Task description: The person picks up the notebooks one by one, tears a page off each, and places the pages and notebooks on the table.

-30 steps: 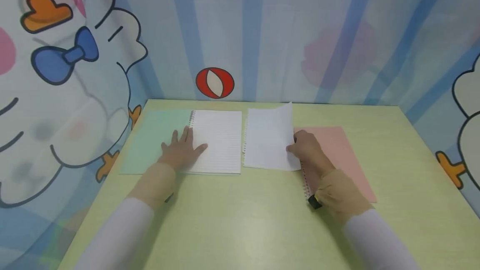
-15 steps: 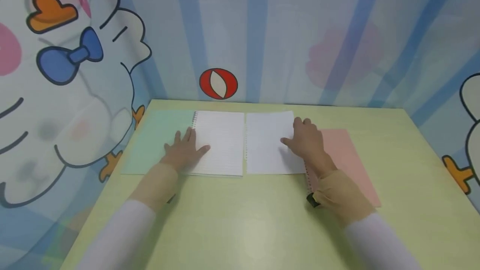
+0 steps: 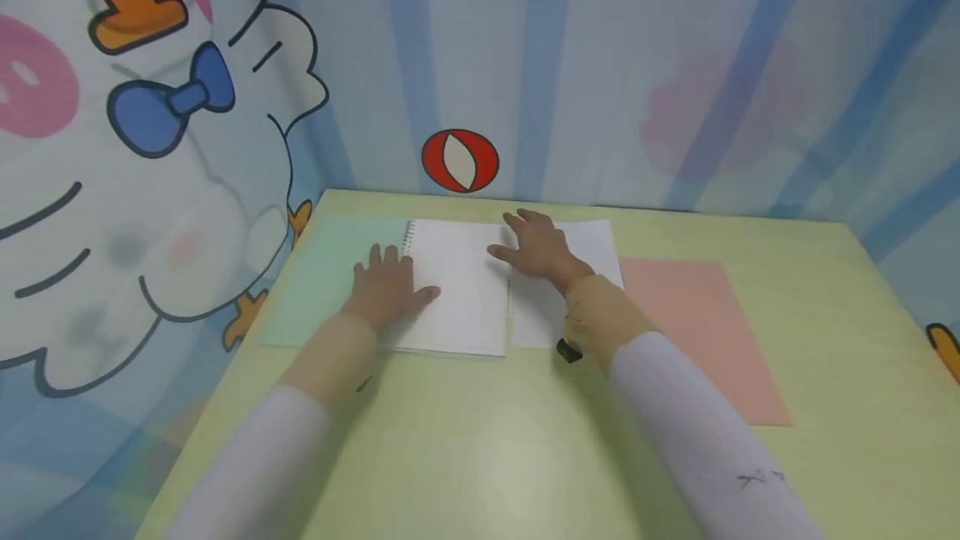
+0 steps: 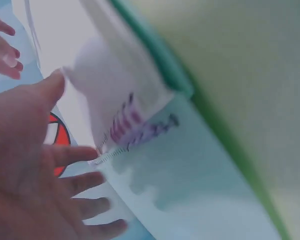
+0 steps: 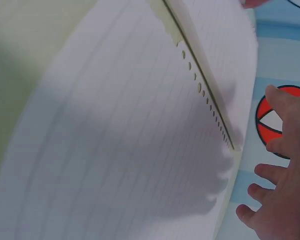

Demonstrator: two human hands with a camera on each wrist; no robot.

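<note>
Since the earlier frames, our right hand (image 3: 534, 248) is sitting further left: instead of working at the right edge of the loose sheet (image 3: 596, 245), it is reaching over the gap between that sheet and the notebook (image 3: 472, 311). One far corner of the sheet, raised a second ago, is now lying flat. Our right hand is spreading its fingers and holding nothing; we are not able to tell whether any tip is touching paper. Our left hand (image 3: 384, 290) is likewise holding nothing, splaying over the ring binding (image 3: 408, 236); its contact we are leaving undecided.

Both papers are lying near the far edge of the surface (image 3: 480, 457), the notebook's green cover (image 3: 322, 290) stretching toward the far left corner, the pink cover (image 3: 697, 315) lying right of the sheet.

We are judging the sheet featherlight, limp, prone to sliding and curling, and weakest along its punched holes (image 5: 199, 88); pinching a plain corner would be safer. We are expecting the notebook to feel heavier and steadier, best taken by its whole stack at the right edge.
</note>
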